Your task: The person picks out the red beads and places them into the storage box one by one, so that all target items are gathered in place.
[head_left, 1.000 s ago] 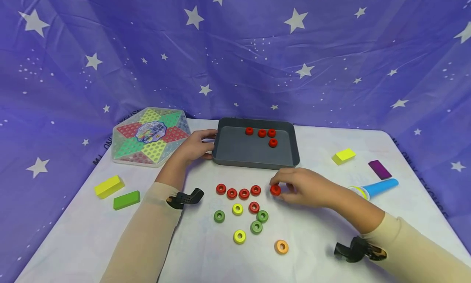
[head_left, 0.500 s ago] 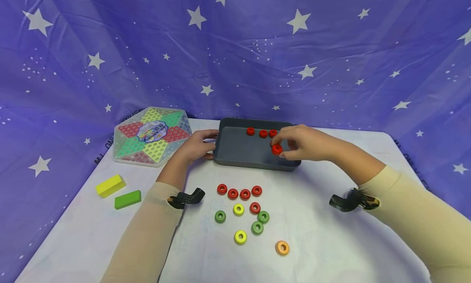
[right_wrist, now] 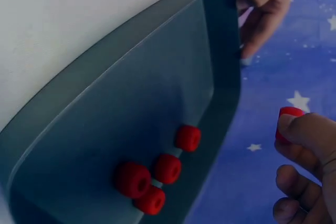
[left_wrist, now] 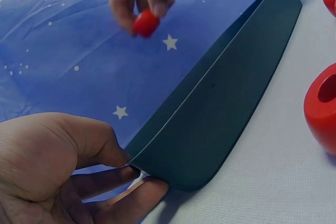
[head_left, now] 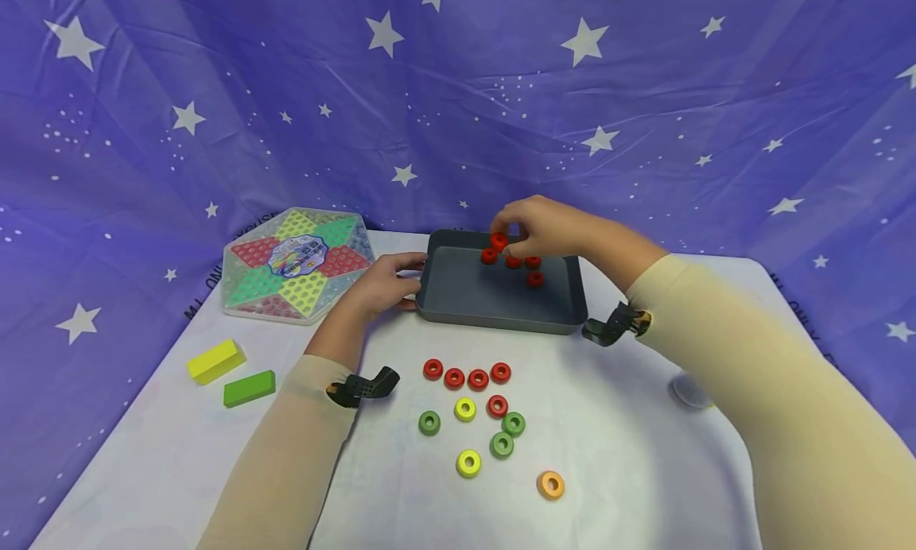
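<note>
Red ring [head_left: 498, 241] sits pinched in the raised right hand [head_left: 544, 226] above the grey tray [head_left: 494, 315]; left hand [head_left: 382, 284] grips its corner.

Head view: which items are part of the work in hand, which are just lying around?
In hand:
right hand pinching red ring
left hand holding grey tray
red rings in tray
red rings on table

Lying about:
green rings
yellow rings
orange ring
hexagonal board
yellow block
green block

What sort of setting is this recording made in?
Probably a staged tabletop recording set, not a lived-in room: a starry purple cloth backdrop hangs behind a white table laid with toy rings, a dark tray, coloured blocks and a hexagonal board game.
</note>
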`<control>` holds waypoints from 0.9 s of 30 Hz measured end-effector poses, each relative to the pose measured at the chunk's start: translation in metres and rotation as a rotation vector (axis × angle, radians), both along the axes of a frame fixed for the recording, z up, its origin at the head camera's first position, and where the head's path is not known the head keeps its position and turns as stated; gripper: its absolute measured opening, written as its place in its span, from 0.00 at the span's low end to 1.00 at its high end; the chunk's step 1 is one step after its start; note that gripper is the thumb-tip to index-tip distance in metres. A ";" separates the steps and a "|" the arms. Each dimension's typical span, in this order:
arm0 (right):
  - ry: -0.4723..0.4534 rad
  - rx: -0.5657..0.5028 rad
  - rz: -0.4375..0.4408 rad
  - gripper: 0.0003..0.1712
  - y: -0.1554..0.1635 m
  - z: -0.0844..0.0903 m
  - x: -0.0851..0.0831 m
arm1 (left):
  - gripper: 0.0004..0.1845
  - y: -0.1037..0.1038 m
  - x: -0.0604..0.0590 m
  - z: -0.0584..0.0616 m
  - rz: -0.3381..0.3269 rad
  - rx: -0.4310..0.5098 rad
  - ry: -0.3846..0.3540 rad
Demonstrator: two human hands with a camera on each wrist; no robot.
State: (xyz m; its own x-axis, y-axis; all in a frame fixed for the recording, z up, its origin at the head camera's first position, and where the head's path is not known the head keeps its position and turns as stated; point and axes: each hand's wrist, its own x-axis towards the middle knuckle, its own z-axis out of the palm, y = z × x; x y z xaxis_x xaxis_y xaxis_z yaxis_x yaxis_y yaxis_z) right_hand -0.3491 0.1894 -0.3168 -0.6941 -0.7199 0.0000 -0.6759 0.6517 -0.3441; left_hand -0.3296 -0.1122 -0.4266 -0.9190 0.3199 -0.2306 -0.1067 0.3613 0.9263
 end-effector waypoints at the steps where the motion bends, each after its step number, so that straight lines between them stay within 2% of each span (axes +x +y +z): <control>1: -0.002 0.002 -0.001 0.17 -0.002 -0.003 -0.004 | 0.35 0.000 0.000 0.000 -0.001 -0.002 -0.001; 9: 0.015 0.012 -0.045 0.15 -0.021 -0.027 -0.029 | 0.34 0.000 -0.001 -0.001 0.002 0.005 -0.011; 19: 0.005 0.125 -0.157 0.17 -0.042 -0.055 -0.043 | 0.35 -0.001 0.000 0.002 0.005 0.001 -0.018; 27: 0.066 0.209 -0.195 0.15 -0.050 -0.074 -0.050 | 0.35 -0.001 -0.001 0.001 -0.009 0.020 -0.023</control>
